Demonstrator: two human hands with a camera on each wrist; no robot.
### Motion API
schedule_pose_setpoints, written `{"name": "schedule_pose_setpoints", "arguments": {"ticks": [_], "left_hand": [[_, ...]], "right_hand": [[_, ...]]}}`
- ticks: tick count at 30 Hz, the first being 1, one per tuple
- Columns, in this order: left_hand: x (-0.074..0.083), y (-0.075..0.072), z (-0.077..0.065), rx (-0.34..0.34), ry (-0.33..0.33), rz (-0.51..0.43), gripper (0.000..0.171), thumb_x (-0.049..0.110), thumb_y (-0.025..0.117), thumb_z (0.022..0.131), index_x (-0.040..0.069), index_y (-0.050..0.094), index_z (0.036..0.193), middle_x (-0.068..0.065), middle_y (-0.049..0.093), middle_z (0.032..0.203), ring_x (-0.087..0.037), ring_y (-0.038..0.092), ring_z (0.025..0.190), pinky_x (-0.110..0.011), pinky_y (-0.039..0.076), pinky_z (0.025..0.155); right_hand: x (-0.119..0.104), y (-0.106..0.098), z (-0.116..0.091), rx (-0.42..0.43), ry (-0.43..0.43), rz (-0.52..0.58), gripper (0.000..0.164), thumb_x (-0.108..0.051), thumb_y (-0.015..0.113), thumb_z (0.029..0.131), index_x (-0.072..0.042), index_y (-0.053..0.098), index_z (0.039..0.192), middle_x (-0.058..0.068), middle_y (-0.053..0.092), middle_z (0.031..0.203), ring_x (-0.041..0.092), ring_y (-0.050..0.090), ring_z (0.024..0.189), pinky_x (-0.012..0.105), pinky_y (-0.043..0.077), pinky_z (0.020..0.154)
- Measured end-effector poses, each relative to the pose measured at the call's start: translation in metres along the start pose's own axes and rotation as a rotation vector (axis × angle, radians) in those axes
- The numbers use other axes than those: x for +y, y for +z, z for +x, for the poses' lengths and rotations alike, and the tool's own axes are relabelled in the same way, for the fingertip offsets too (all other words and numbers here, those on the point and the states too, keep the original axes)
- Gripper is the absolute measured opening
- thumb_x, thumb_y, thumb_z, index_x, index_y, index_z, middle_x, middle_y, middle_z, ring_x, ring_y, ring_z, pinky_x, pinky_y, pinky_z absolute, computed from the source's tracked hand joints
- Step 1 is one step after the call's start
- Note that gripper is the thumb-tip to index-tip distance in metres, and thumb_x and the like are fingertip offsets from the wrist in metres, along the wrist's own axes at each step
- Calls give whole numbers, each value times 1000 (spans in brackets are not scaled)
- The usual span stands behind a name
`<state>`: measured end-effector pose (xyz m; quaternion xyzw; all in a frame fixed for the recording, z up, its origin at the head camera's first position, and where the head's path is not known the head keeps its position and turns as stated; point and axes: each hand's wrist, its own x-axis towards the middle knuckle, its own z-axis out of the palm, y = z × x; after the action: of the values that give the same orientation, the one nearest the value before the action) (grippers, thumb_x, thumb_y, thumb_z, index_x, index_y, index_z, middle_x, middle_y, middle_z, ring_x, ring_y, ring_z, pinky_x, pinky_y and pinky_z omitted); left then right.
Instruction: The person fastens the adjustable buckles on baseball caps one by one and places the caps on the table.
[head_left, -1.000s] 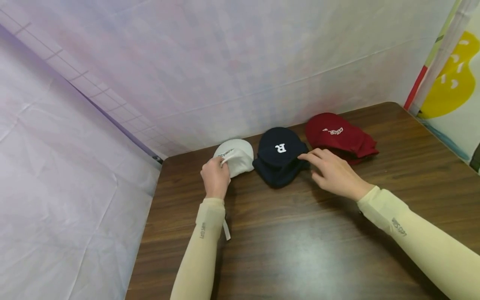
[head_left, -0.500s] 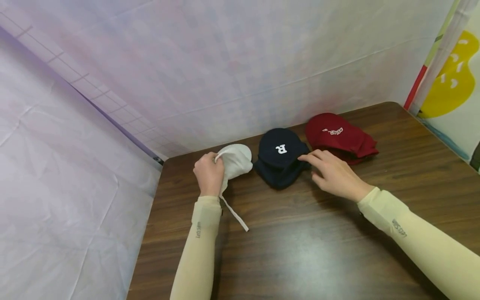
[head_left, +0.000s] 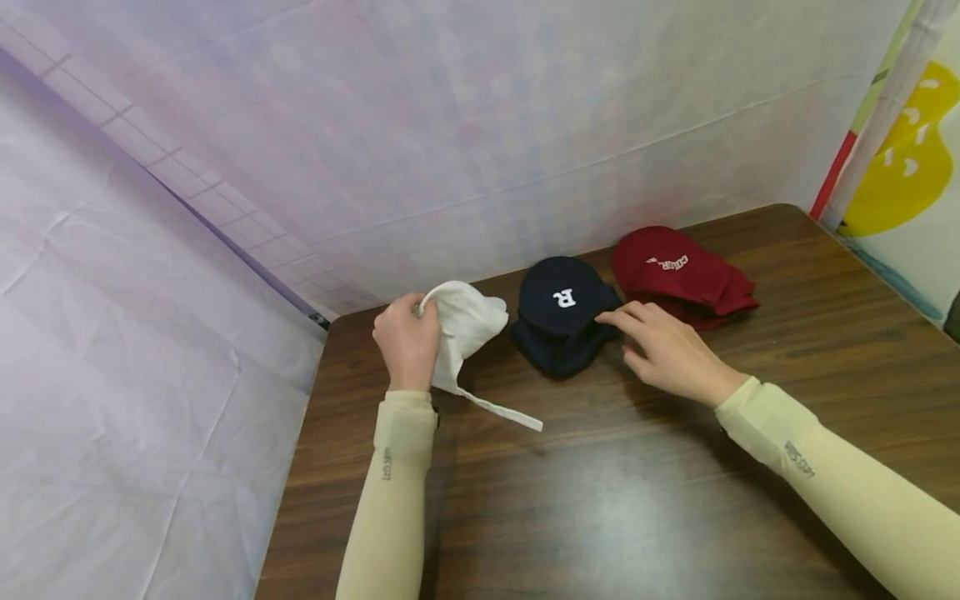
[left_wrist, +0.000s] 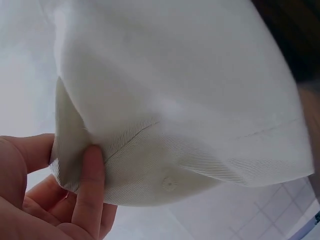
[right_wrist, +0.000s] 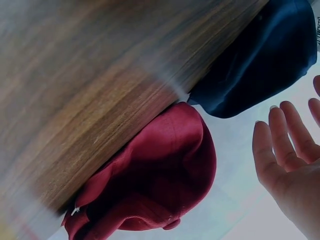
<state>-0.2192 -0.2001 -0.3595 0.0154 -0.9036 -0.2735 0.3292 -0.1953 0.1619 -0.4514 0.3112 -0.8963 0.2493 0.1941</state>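
My left hand (head_left: pixel 408 342) pinches the edge of a white cap (head_left: pixel 468 321) at the table's back left. A thin strap (head_left: pixel 510 414) trails from the cap to the right. In the left wrist view, fingers and thumb grip the fabric edge of the white cap (left_wrist: pixel 175 75), its underside partly showing. Beside it lies a navy cap (head_left: pixel 558 342) with a white letter R. My right hand (head_left: pixel 663 346) hovers at that cap's right side, fingers loosely extended and holding nothing. Farther right is a dark red cap (head_left: pixel 667 275) with white lettering; the right wrist view shows its hollow inside.
The three caps stand in a row along the back of the brown wooden table (head_left: pixel 615 500). A pale fabric backdrop (head_left: pixel 480 150) rises directly behind them, and another white sheet (head_left: pixel 150 375) hangs along the left edge.
My left hand has drawn the white cap's edge up and slightly left, turning the cap over. Its strap has swung out to the right. The right hand stays in place.
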Motion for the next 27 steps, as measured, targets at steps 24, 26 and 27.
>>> {"name": "schedule_pose_setpoints", "arguments": {"ticks": [24,26,27], "left_hand": [[63,-46,-5,9,44,-181,13,21,74,88,10,81,88,-4,75,80,-18,65,63,-35,51,61],[66,-48,-7,5,57,-194,12,21,74,87,11,81,86,-2,74,78,-16,63,63,-34,49,61],[68,-49,-7,4,64,-204,11,21,75,87,11,81,85,-1,74,78,-16,63,62,-34,48,60]], "right_hand": [[-9,-2,0,-10,-22,-6,59,-8,70,82,-19,59,138,0,57,126,20,53,104,40,50,78],[-10,-2,0,-10,-24,-5,59,-8,70,81,-19,59,138,1,56,126,20,53,104,40,50,78],[-10,-2,-1,-8,-27,-6,60,-8,71,81,-19,58,138,1,56,126,20,53,104,40,51,78]]}}
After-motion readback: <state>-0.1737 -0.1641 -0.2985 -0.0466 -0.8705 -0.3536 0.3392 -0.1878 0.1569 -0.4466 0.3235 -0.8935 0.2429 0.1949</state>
